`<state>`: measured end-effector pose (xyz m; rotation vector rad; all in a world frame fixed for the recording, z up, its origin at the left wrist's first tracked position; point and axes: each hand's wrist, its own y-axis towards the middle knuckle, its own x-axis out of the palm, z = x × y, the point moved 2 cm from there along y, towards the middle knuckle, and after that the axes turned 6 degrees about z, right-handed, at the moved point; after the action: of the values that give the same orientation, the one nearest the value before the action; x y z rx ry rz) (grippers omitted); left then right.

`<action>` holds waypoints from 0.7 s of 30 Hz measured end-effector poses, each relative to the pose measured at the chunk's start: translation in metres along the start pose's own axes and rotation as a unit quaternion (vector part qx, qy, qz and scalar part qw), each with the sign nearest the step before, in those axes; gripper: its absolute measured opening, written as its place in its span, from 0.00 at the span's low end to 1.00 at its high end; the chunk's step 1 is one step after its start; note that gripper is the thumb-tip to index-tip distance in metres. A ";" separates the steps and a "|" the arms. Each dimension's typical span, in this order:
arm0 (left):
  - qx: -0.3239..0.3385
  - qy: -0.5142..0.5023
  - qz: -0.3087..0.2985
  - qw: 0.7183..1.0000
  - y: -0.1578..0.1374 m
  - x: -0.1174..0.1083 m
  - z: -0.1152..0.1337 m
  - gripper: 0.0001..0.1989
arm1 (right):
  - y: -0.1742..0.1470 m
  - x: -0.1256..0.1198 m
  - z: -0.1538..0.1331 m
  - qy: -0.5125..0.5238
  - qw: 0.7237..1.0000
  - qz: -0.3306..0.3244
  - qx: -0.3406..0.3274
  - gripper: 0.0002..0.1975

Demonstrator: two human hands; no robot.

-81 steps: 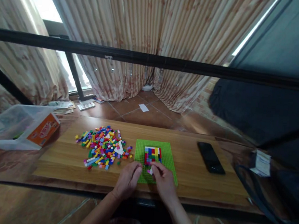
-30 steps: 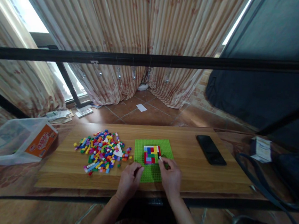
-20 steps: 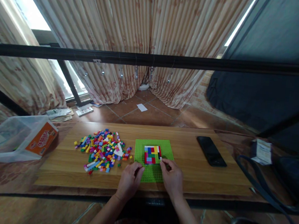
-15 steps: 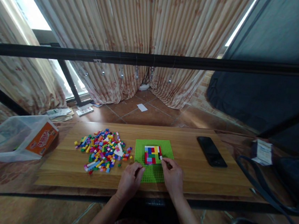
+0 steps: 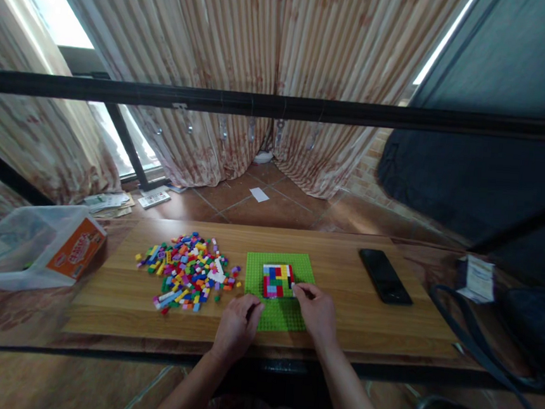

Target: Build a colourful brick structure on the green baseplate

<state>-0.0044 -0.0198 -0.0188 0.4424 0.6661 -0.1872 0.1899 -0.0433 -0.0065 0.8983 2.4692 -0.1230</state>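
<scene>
A green studded baseplate [image 5: 286, 321] lies on the wooden board, carrying a compact rectangle of multicoloured toy bricks [image 5: 277, 281] near its middle. My right hand [image 5: 319, 313] reaches in from the right, thumb and index finger pinched at the right edge of the bricks. A tiny pale spot shows at those fingertips; whether it is a brick or a nail I cannot tell. At the plate's left edge, my left hand [image 5: 238, 324] is closed with its fingertips together, just below the bricks. Anything inside it is hidden.
Left of the plate spreads a pile of loose toy bricks [image 5: 190, 270] on the wooden board [image 5: 344, 262]. A black phone [image 5: 385, 277] lies at the right. A clear plastic bin [image 5: 22, 233] with an orange label stands beyond the left end. A dark bar [image 5: 281, 106] crosses behind.
Both hands stay almost where they were, my right fingertips still at the bricks' right edge. The whole view has shifted slightly.
</scene>
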 end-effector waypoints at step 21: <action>0.003 0.010 0.009 1.000 -0.001 0.000 0.002 0.09 | 0.012 0.003 0.008 -0.066 0.997 -0.025 0.039 0.14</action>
<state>-0.0039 -0.0216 -0.0175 0.4568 0.6799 -0.1673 0.1988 -0.0339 -0.0137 0.8327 2.3776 -0.2898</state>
